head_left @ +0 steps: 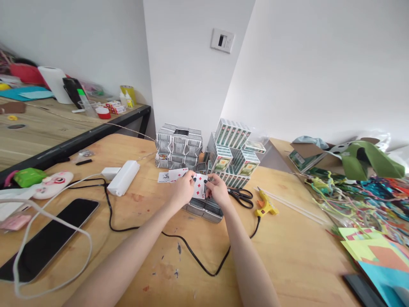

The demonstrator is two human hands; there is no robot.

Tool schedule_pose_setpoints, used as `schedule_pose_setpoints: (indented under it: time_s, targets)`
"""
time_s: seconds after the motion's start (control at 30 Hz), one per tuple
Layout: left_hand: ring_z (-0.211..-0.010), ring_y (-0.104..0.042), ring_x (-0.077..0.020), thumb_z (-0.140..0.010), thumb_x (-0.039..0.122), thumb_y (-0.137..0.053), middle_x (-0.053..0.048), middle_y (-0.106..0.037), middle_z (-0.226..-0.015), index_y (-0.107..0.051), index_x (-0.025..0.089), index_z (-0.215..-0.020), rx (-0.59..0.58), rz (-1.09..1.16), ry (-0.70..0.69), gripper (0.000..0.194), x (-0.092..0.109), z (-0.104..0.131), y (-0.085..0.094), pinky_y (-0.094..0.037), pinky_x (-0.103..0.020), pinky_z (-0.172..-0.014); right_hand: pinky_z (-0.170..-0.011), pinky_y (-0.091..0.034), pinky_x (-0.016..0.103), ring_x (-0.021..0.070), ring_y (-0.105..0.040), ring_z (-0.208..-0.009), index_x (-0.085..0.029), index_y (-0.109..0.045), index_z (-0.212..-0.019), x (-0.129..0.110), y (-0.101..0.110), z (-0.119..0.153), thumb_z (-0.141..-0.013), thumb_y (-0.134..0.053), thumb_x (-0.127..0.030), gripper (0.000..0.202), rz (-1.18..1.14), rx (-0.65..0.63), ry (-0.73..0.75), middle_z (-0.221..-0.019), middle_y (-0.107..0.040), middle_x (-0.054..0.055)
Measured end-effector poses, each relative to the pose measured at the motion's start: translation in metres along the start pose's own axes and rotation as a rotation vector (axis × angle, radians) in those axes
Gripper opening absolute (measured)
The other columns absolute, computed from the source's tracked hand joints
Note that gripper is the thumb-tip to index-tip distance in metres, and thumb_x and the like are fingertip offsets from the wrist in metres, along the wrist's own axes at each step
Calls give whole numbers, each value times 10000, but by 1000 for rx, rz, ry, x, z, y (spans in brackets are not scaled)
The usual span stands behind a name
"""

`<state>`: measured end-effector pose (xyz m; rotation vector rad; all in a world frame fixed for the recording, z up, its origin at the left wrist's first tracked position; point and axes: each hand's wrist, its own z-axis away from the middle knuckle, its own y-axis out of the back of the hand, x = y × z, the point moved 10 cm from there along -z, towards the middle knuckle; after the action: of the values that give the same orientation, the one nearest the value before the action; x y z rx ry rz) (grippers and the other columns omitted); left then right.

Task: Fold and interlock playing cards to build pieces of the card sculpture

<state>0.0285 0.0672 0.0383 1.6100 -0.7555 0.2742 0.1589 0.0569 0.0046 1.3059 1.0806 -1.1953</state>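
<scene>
Both my hands meet over the middle of the wooden table (287, 251), holding a playing card (200, 186) with red diamonds between them. My left hand (182, 190) pinches its left edge and my right hand (217, 190) grips its right edge. Under the hands lies a low block built of patterned card backs (204, 209). Two loose cards (172, 175) lie face up just left of the hands. Behind them stand a box built of card backs (179, 146) and a stack of green-and-white card packs (234, 153).
Black scissors (242, 197) and a yellow glue gun (265, 205) lie right of my hands, its black cord looping toward me. A dark tablet (47, 238), white power adapter (123, 178) and cables sit on the left. Coloured paper (377, 251) and craft scraps crowd the right.
</scene>
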Motion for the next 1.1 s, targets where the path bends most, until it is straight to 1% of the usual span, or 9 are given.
schedule_pose_setpoints:
  time_s: [0.13,0.27,0.37,0.57,0.67,0.8,0.93,1.0,1.1]
  targets:
    - [-744,-587,-175,-831,163,-374,-38,-644,-812,-513,205,-1009,-1,26,4,229,-3,-2,-1,-362,-249,-603,-325,-261,175,100,-428,-267,-204,-433,-819,0,-2,0,-655,-496,-281,193,-8,-22,-4,-329,-434,-115]
    - [-807,-589,-180,-829,151,-382,-49,-650,-893,-508,196,-995,11,28,37,213,-5,-3,-1,-377,-255,-634,-341,-257,176,89,-411,-277,-204,-413,-799,-2,-3,0,-684,-478,-280,152,11,-21,28,-341,-436,-114]
    - [-828,-591,-187,-838,162,-380,-55,-651,-892,-504,180,-982,20,17,36,191,-3,-1,-2,-378,-257,-645,-344,-263,185,82,-401,-289,-203,-403,-747,-2,1,0,-706,-472,-280,111,30,28,42,-375,-440,-101]
    - [-746,-598,-196,-852,241,-391,-58,-649,-814,-519,182,-932,6,4,14,162,-1,0,-4,-357,-258,-584,-345,-252,197,76,-371,-306,-198,-425,-710,1,11,0,-710,-499,-302,128,78,136,28,-404,-444,-80]
    - [-712,-595,-187,-854,237,-384,-51,-648,-799,-512,190,-928,30,27,3,155,-2,-1,-2,-354,-252,-571,-349,-237,196,73,-359,-315,-189,-463,-732,-3,9,0,-693,-530,-334,165,45,111,47,-412,-437,-80]
    - [-730,-599,-184,-848,214,-388,-52,-649,-806,-501,187,-915,92,75,20,135,-5,-1,1,-364,-252,-591,-361,-222,197,64,-330,-339,-174,-525,-796,0,1,-1,-660,-570,-349,227,12,19,29,-466,-475,-66]
    - [-691,-597,-180,-833,208,-402,-38,-648,-754,-492,189,-885,146,151,38,106,-10,-2,5,-362,-254,-580,-407,-251,202,70,-340,-414,-165,-544,-649,0,3,-1,-654,-584,-391,230,67,14,43,-485,-461,-47]
    - [-655,-591,-167,-822,203,-409,-24,-644,-728,-491,193,-861,145,199,33,92,-12,-2,4,-362,-246,-565,-425,-257,206,75,-344,-434,-163,-524,-579,0,6,-1,-663,-577,-416,272,130,39,45,-469,-441,-44]
    - [-624,-587,-148,-800,201,-421,-5,-637,-702,-493,198,-813,138,269,36,74,-16,-3,4,-371,-233,-557,-441,-266,209,82,-360,-453,-160,-518,-551,1,6,-1,-668,-572,-443,311,189,42,32,-480,-455,-35]
